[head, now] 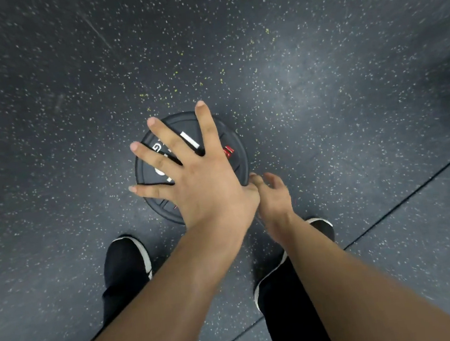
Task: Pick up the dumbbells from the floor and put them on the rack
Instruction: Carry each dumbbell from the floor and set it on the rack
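A round black weight plate (235, 166) with white lettering and a small red mark lies flat on the speckled dark rubber floor, in the middle of the head view. It looks like a disc rather than a dumbbell. My left hand (190, 174) is spread wide just over the plate and covers most of its face. I cannot tell whether the palm touches it. My right hand (274, 195) is lower, at the plate's near right edge, with its fingers loosely curled and the fingertips at the rim. Neither hand has closed around the plate. No rack is in view.
My two feet in black shoes with white soles stand just behind the plate, the left foot (126, 261) and the right foot (321, 226). A seam between floor mats (406, 200) runs diagonally across the lower right.
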A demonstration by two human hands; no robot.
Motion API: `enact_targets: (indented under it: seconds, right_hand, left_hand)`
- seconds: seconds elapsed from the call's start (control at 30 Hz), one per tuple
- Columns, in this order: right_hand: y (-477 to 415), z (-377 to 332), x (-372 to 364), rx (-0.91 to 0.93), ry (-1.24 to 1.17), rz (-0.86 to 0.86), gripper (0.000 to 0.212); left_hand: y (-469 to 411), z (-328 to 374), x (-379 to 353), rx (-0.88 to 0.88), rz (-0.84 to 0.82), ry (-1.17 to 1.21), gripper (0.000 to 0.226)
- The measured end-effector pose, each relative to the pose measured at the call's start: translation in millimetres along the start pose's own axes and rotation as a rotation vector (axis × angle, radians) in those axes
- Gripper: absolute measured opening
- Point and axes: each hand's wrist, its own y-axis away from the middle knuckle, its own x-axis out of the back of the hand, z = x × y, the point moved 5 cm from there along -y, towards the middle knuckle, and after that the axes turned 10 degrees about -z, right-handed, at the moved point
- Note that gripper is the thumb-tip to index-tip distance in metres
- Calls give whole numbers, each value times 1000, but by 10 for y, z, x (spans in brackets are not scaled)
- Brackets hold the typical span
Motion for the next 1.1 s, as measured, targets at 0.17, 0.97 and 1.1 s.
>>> enact_targets:
  seconds: [0.17, 0.97, 1.1]
  right_hand:
    - [-217, 33, -249, -60, 31, -101, 99]
    - [-259, -867, -1469, 196, 268, 229, 73]
    - [-163, -993, -1738, 279, 590, 298, 67]
  left_hand:
    - [-217, -233, 304, -20, -77, 64, 145]
    - [-1292, -1954, 1100, 80, 215, 352, 81]
    - [-1386, -2446, 840, 212, 130, 487, 77]
